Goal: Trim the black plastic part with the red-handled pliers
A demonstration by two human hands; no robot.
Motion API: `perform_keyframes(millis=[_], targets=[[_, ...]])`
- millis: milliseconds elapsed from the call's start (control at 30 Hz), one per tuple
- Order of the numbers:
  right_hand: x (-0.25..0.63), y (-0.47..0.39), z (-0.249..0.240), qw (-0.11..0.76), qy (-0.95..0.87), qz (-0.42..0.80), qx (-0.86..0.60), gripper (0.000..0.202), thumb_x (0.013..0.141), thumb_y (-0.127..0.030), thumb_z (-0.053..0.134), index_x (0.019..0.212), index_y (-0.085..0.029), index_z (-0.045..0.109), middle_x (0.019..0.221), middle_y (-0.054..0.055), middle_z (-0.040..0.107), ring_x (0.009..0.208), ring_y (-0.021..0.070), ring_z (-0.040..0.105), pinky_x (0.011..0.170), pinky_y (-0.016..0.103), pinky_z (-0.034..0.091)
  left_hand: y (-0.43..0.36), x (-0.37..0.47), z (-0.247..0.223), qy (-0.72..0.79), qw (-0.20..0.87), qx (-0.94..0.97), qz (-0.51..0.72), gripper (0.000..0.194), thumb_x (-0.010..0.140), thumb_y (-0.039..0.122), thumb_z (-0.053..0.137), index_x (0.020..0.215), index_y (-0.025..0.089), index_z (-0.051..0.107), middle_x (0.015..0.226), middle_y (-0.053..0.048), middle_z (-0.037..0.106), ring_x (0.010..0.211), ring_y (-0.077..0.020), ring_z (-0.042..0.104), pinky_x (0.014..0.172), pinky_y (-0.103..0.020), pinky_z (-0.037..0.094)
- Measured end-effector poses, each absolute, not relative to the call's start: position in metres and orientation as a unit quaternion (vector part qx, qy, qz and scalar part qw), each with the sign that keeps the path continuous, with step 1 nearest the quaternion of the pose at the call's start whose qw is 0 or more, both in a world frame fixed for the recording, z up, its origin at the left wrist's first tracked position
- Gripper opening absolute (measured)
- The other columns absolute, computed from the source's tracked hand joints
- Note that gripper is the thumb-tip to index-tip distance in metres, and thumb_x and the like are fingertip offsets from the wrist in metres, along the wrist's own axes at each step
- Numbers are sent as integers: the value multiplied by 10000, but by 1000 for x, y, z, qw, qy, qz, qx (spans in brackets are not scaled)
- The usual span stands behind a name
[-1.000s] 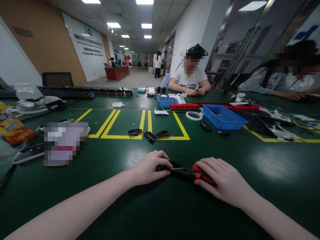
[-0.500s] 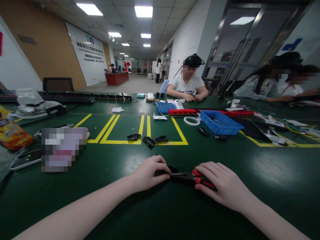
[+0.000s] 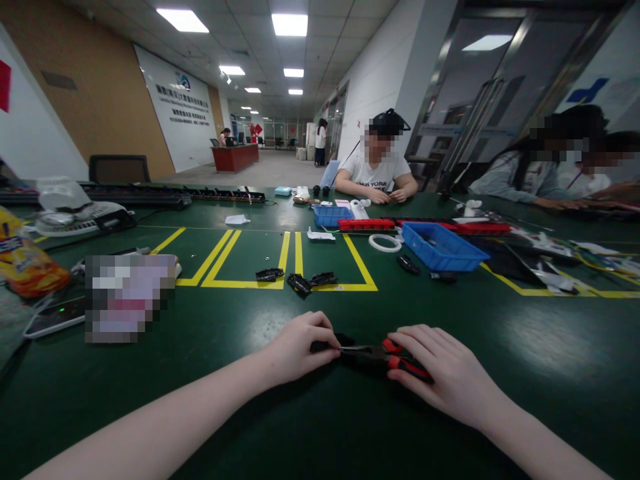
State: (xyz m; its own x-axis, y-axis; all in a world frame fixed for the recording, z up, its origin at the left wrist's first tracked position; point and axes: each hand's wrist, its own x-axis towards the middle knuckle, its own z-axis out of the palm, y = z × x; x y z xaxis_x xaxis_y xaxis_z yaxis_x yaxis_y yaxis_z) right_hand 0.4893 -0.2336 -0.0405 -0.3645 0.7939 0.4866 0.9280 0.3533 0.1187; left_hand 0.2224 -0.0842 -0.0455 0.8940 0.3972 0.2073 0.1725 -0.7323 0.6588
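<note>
My right hand [image 3: 440,367] is closed around the red and black handles of needle-nose pliers [image 3: 373,355], low over the green table. Their jaws point left and reach the fingertips of my left hand [image 3: 305,347]. Those fingers pinch a small black part [image 3: 323,346], mostly covered by the hand; its exact kind cannot be made out. Whether the jaws grip the part or only touch it is hard to see. Beyond my hands lie several black plastic pieces [image 3: 299,285] at the yellow tape.
A blue bin [image 3: 443,247] stands ahead on the right, with a white ring [image 3: 384,243] beside it. Left are a phone [image 3: 57,317] and a yellow snack bag [image 3: 30,257]. A person [image 3: 377,163] sits across the table [image 3: 320,427]; others sit at the right.
The view has shifted very slightly. My hands and the pliers keep almost the same pose, with the pliers' handles a touch further left.
</note>
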Motion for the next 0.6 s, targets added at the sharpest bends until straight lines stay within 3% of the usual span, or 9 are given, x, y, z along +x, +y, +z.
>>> perform_keyframes(millis=[300,600], targets=[[485,-233,-43,174,-805,-190,-535,351,949,-455,570,1168,-193,651,1047,106,731,899,226,681,748,369,550,-84,223,-47,149,329,916,176,100,917,228,678,977,206,756,1076,-49,631,994,-200,606,887,-349,506],[490,-233,-40,160,-807,-197,-534,353,964,-460,555,1189,-202,637,1053,98,741,934,243,680,876,444,499,-82,220,-43,130,317,926,159,200,898,221,709,1095,234,737,1148,-45,650,1046,-214,608,918,-367,508]])
